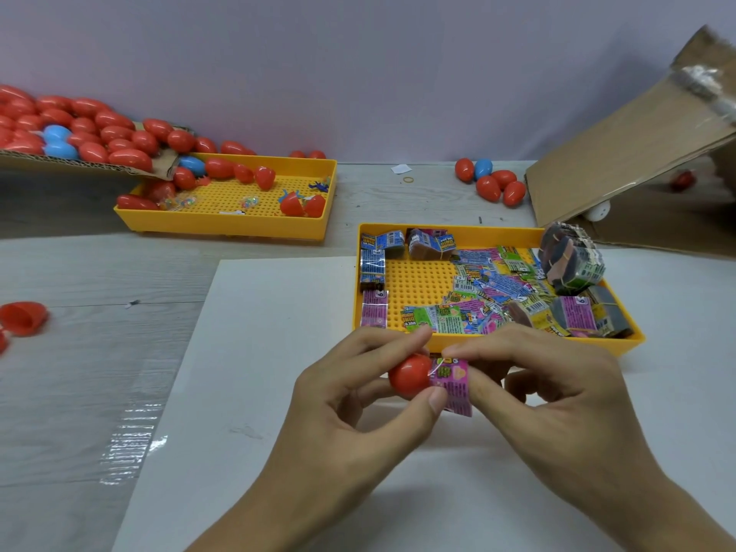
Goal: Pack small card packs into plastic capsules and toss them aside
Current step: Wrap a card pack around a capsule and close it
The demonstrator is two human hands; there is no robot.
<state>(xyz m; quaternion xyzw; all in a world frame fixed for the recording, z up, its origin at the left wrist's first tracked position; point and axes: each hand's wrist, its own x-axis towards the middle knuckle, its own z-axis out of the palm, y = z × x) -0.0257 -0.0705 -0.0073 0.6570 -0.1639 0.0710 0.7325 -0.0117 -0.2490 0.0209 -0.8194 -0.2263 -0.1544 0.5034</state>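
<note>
Over a white sheet (247, 392) on the desk (79, 376), a person's left hand (350, 412) has its grip closed around a red capsule half (409, 375), thumb and fingers curled about it. The right hand (557, 392) pinches a pink card pack (454, 386) and holds it against the capsule's open end, the two touching. Just beyond the hands sits a yellow tray (422, 280) heaped with more card packs (498, 296) in blue, green and pink. A second yellow tray (239, 227) lies well apart at far left, holding red capsules under a sloping cardboard sheet (79, 163) piled with more. A cluster of capsules (492, 181) rests near a cardboard box (637, 153) at right.
</note>
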